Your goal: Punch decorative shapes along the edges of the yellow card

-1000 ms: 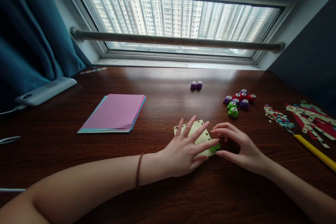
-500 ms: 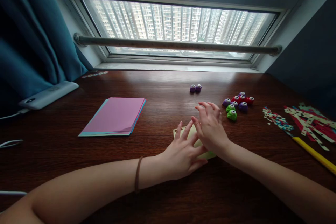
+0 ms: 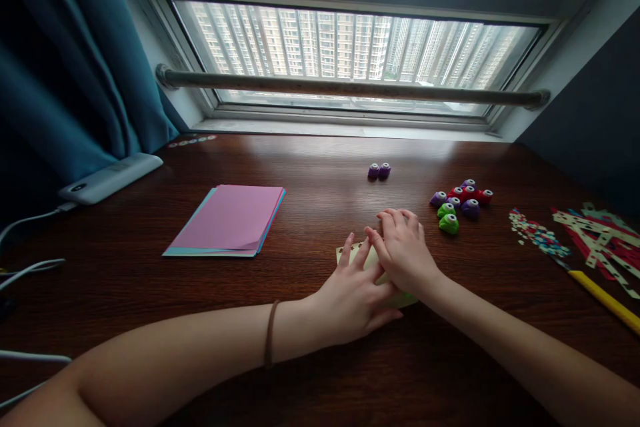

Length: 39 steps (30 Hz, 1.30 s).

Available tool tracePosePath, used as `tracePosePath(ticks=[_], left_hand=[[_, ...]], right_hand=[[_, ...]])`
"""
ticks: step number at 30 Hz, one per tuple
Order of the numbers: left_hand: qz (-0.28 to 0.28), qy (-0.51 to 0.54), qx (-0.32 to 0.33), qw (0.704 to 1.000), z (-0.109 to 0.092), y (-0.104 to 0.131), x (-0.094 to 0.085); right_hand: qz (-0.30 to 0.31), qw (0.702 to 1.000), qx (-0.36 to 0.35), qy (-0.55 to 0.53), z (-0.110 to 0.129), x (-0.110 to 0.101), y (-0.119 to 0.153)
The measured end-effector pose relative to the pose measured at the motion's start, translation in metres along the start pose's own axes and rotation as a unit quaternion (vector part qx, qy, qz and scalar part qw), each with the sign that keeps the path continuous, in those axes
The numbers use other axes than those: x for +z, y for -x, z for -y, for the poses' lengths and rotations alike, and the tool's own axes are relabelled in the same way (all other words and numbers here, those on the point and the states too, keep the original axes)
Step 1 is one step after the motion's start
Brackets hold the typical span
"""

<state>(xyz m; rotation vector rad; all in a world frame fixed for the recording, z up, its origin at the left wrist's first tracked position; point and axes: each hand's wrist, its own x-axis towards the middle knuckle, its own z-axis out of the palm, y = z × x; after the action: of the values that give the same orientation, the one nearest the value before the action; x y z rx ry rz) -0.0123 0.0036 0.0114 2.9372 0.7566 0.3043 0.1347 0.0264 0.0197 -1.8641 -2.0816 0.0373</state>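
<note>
Both my arms are bare from the lower edge of the view up to the fingers, no sleeves showing. My left hand (image 3: pixel 350 297) has one thin brown band, like a hair tie, looped around the wrist at its 8 o'clock side. My right hand (image 3: pixel 405 253) wears nothing: no ring, watch or bracelet visible.

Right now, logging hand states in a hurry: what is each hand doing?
Left hand: open, fingers spread flat on the yellow paper.
Right hand: palm down over the same paper; whether it grips anything cannot be told.
</note>
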Motion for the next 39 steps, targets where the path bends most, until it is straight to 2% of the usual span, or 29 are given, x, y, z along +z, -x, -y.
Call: tracePosePath(ticks=[6, 19, 27, 31, 35, 37, 39], left_hand=[[-0.006, -0.017, 0.003, 1.000, -0.002, 0.000, -0.001], [-0.006, -0.035, 0.006, 0.999, -0.003, -0.002, -0.002], [-0.008, -0.017, 0.005, 1.000, -0.004, -0.001, -0.001], [0.000, 0.005, 0.000, 1.000, -0.003, -0.001, -0.002], [0.008, 0.012, 0.009, 1.000, -0.003, -0.003, -0.004], [0.020, 0.016, 0.009, 1.000, -0.003, -0.004, -0.005], [0.040, 0.020, 0.005, 0.999, -0.003, -0.005, -0.006]], right_hand=[[0.036, 0.999, 0.008, -0.023, -0.001, -0.001, 0.000], [0.040, 0.999, -0.009, -0.015, 0.002, -0.003, 0.002], [0.043, 0.998, -0.010, -0.046, -0.001, 0.000, 0.001], [0.006, 0.996, -0.023, -0.087, -0.004, -0.002, -0.001], [-0.038, 0.982, -0.043, -0.179, -0.009, -0.009, -0.004], [-0.038, 0.971, -0.076, -0.224, -0.017, -0.014, 0.001], [-0.011, 0.959, -0.122, -0.255, -0.030, -0.019, 0.010]])
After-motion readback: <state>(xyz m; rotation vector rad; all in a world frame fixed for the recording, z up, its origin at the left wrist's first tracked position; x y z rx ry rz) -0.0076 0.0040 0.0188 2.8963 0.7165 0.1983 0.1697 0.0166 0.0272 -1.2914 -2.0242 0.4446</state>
